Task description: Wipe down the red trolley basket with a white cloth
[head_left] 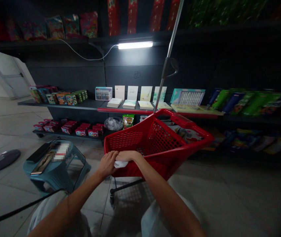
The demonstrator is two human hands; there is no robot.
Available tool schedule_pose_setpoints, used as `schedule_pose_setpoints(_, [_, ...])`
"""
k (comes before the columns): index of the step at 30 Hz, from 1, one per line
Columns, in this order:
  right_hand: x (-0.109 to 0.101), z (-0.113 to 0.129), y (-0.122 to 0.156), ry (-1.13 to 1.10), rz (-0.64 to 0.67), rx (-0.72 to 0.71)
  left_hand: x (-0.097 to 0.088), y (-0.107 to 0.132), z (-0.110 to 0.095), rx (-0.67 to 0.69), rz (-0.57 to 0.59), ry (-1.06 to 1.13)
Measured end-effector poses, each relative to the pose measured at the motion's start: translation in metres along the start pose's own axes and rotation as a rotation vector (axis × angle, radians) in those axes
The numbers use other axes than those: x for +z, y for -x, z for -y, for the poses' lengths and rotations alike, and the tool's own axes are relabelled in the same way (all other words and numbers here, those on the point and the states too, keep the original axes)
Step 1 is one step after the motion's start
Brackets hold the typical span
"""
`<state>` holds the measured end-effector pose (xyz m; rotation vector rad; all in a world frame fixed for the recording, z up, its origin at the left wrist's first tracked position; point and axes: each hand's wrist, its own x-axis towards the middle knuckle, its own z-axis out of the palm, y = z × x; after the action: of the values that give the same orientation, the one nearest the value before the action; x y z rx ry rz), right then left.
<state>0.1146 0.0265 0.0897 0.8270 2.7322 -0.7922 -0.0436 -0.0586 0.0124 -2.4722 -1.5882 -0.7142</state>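
Observation:
A red plastic shopping cart (140, 136) with perforated walls stands before me. At its near left corner, my left hand (108, 162) curls its fingers over the rim, close against my other hand. My right hand (127, 155) is closed with its wrist bent, and a crumpled white cloth or tissue (120, 164) shows beneath it against the cart's outer wall. The fingertips of my right hand are partly hidden. The two hands touch or nearly touch each other.
A shelf holds small books (129, 104), a marker set (103, 93) and green snack packs (251, 102). Red boxes (68, 127) line the lower shelf. A blue-grey stool (48, 174) stands left, near a black cable (19, 209). A metal pole (171, 46) rises behind the cart.

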Motion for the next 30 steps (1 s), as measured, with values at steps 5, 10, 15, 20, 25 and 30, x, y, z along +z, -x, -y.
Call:
schedule_pose_setpoints(5, [-0.006, -0.014, 0.021, 0.054, 0.050, 0.125, -0.003, 0.000, -0.001, 0.034, 0.055, -0.088])
schedule_pose_setpoints(10, [-0.010, -0.023, 0.052, 0.028, -0.005, 0.296, 0.000, 0.001, 0.001, 0.067, 0.066, -0.126])
schedule_pose_setpoints(15, [0.000, -0.021, 0.068, -0.026, -0.300, 0.376, 0.002, 0.001, 0.002, 0.080, 0.052, -0.124])
schedule_pose_setpoints(20, [0.004, -0.009, 0.071, -0.015, -0.451, 0.439, 0.000, 0.002, 0.003, 0.064, 0.056, -0.120])
schedule_pose_setpoints(25, [-0.001, 0.000, 0.070, 0.123, -0.233, 0.494, -0.002, 0.002, 0.003, 0.066, 0.050, -0.121])
schedule_pose_setpoints(30, [-0.001, 0.001, 0.060, 0.162, -0.144, 0.423, -0.006, 0.002, 0.000, 0.059, 0.049, -0.101])
